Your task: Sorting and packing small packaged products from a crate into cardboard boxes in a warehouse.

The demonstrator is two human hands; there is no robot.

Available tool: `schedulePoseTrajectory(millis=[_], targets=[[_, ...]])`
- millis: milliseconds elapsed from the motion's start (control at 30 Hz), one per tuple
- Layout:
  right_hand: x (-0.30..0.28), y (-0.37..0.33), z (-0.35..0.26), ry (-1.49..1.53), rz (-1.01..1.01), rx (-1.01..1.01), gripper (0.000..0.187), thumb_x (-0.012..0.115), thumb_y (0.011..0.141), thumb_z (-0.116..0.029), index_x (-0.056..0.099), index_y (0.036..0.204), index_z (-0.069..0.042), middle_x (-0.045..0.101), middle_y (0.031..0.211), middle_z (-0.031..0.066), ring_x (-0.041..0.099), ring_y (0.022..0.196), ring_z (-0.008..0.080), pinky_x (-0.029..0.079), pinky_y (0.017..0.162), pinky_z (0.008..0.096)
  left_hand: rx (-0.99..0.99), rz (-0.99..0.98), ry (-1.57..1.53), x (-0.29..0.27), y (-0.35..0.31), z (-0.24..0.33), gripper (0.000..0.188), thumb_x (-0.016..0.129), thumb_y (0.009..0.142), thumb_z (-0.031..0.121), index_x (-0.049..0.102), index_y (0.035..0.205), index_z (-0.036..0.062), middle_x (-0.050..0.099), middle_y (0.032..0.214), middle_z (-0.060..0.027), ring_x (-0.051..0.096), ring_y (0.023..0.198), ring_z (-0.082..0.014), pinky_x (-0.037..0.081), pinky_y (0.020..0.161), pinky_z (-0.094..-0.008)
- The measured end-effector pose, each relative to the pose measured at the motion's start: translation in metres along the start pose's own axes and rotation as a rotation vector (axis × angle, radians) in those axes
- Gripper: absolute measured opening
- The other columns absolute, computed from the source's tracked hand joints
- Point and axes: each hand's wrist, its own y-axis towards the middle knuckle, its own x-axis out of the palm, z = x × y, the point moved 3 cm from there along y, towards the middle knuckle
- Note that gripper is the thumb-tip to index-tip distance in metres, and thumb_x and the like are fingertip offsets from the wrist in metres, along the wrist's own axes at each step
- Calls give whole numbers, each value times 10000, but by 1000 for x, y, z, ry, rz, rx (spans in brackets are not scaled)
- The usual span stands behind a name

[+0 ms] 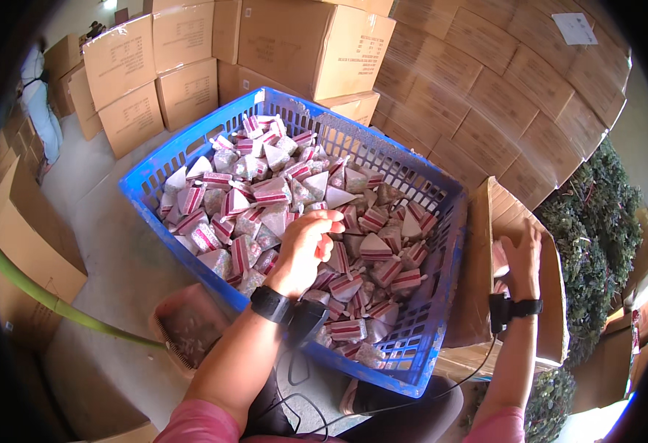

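A big blue plastic basket [191,267] full of small wedge-shaped packets [272,192], white with dark pink bands and clear sides, stands before me. Over its middle hangs my left hand [311,240], fingers loosely bent with gaps between them; I see nothing held in it. My right hand [522,258] reaches into an open cardboard carton [479,262] at the basket's right, its fingers spread. Beside that hand, a few similar packets [500,258] show inside the carton. The carton's depth is mostly hidden by my hand and its flaps.
Stacked cartons [280,44] rise behind the basket, and a wrapped carton wall [479,96] at back right. Green artificial foliage [597,221] lies right of the open carton. A reddish dustpan [187,325] with a green handle [58,303] sits at left. A person [40,111] stands far left.
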Motion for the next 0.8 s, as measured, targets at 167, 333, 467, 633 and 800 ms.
schedulePoseTrajectory(millis=[167,333,467,633,800], targets=[[74,-22,-138,563,-385,-320,308,605,711,-193,561,951,-6,577,912,192,553,857,330,443,746,365,-44,91,-30,-18,-1,-2,210,505,810,160,553,954,16,585,824,-66,418,495,-50,342,420,-188],[222,-65,-176,464,-799,-402,321,580,720,-230,536,948,-9,574,895,213,545,872,351,439,723,381,-14,-5,-180,0,0,-15,184,510,820,150,552,965,44,596,796,-79,450,451,-68,346,398,-192],[329,-94,-148,619,-825,-320,372,543,767,-279,484,1023,-16,576,960,184,563,883,298,436,716,378,-46,99,8,15,3,-16,169,515,837,175,600,876,35,516,653,-3,394,404,-48,291,354,-190],[327,-123,-189,692,-1052,-277,332,522,789,-260,473,1026,-32,583,905,139,575,829,250,461,681,340,-74,113,32,6,-7,-9,210,459,878,163,574,938,-3,498,642,0,401,452,-37,293,376,-190],[327,-117,-190,1033,-1065,-34,313,504,799,-242,473,1043,-49,582,903,112,577,808,232,468,665,321,-31,53,91,2,-6,-9,195,441,889,160,553,966,21,497,640,0,398,447,-24,295,381,-174]])
